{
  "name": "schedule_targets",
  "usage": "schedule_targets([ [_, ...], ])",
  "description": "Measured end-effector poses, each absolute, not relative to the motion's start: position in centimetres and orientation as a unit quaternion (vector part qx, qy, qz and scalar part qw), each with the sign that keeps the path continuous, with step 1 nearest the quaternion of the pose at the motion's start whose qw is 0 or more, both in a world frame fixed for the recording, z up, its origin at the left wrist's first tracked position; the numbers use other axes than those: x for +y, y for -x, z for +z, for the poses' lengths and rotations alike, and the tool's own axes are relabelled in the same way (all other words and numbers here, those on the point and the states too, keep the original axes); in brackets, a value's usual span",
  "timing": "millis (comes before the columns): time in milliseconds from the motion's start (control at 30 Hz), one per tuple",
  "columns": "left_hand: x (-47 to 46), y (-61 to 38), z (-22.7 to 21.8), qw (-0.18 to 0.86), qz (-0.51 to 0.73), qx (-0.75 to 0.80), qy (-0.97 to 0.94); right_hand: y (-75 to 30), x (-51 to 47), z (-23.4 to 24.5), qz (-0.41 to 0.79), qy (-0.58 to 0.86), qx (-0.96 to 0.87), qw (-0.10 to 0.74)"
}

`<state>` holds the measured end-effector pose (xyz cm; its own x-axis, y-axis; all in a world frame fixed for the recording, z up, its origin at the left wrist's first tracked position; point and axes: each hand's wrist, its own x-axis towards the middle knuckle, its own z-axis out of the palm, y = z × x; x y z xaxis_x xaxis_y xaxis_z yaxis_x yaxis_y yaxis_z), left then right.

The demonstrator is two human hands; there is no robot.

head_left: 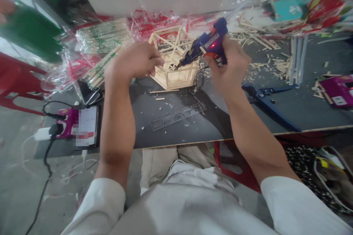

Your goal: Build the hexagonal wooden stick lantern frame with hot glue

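A blue hot glue gun [206,42] with a small red light is gripped in my right hand [233,60], its nozzle pointing down and left. A short pale stick [202,49] shows beside my right thumb; whether the thumb pins it, I cannot tell. Below the nozzle stands a many-sided frame [176,80] built of thin wooden sticks. My left hand [136,60] is at the frame's left side with its fingers pinched together. Anything between those fingertips is hidden.
A clear ruler [178,115] and loose sticks lie in front. Right are a blue cutter tool [270,106], clear glue sticks [299,60] and wood scraps. Left are bundled sticks [103,36], a phone [89,126] and a purple power strip [66,123] with cables.
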<state>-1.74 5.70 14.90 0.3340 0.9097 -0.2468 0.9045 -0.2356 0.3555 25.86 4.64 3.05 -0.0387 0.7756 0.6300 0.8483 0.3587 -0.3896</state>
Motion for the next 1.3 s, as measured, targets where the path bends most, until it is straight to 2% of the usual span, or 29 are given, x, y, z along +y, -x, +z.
schedule_targets([
  [300, 5.6, 1.8, 15.1, 0.23, 0.006, 0.577, -0.784, -25.9, 4.7, 3.2, -0.061, 0.525, -0.727, 0.439],
  [500, 5.8, 1.6, 14.9, 0.228, 0.012, 0.578, -0.783, -26.7, 4.6, 3.7, -0.128, 0.542, -0.694, 0.456],
  [633, 5.0, 1.7, 15.9, 0.177, 0.041, 0.568, -0.803, -28.0, 5.1, 3.9, -0.158, 0.514, -0.695, 0.477],
  [867, 2.8, 3.7, 17.6, 0.037, 0.233, 0.573, -0.785, -29.7, 5.9, 4.0, -0.141, 0.499, -0.72, 0.461],
  [1300, 3.0, 6.3, 17.5, 0.032, 0.216, 0.615, -0.758, -29.0, 5.6, 4.3, -0.096, 0.526, -0.713, 0.453],
])
